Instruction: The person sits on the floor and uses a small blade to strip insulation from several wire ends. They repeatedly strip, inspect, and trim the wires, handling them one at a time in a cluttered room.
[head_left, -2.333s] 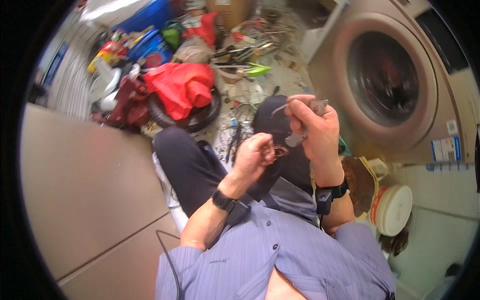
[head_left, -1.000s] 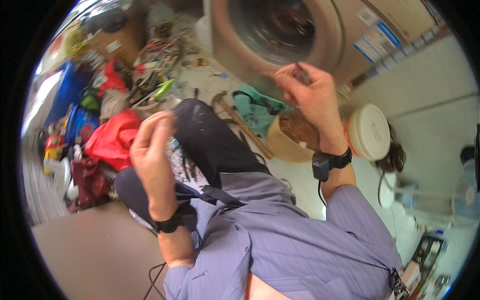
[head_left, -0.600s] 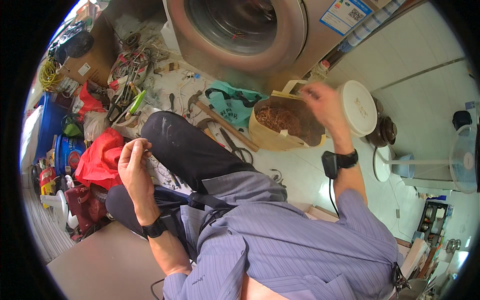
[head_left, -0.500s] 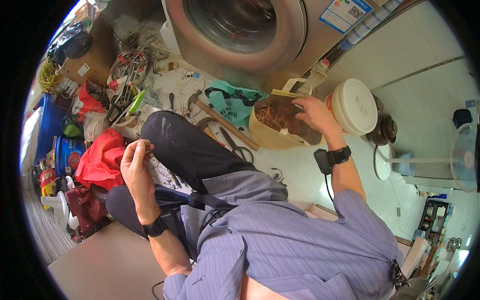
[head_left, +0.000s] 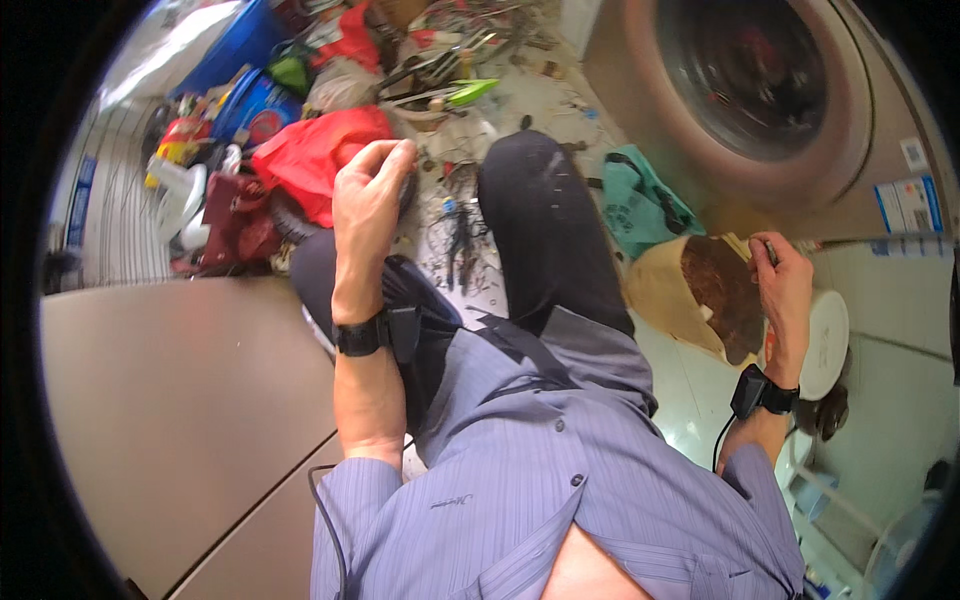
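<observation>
My left hand [head_left: 368, 205] is raised over my bent left leg, in front of a red plastic bag [head_left: 325, 150]. Its fingers are pinched together, and whatever lies between them is too small or hidden to make out. On the right, a cream-coloured bag [head_left: 665, 290] stands open, filled with brown, shredded-looking material [head_left: 715, 285]. My right hand [head_left: 785, 285] is at this bag's right rim, fingers curled in. Something small and dark shows at the fingertips, but its kind cannot be told. A teal plastic bag [head_left: 640, 205] lies just beyond the cream one.
A front-loading washing machine [head_left: 745, 80] stands at the far right. Behind my right hand is a white-lidded bucket [head_left: 825, 345]. Tools and loose clutter [head_left: 450, 75] cover the floor ahead; a blue tub [head_left: 255, 108] is at left. A brown panel [head_left: 170, 400] lies near left.
The whole view has swung, shifting the washing machine and cream bag rightward. My right hand's fingers, earlier stretched over the bag's opening, are now curled at its rim. My left hand stays pinched.
</observation>
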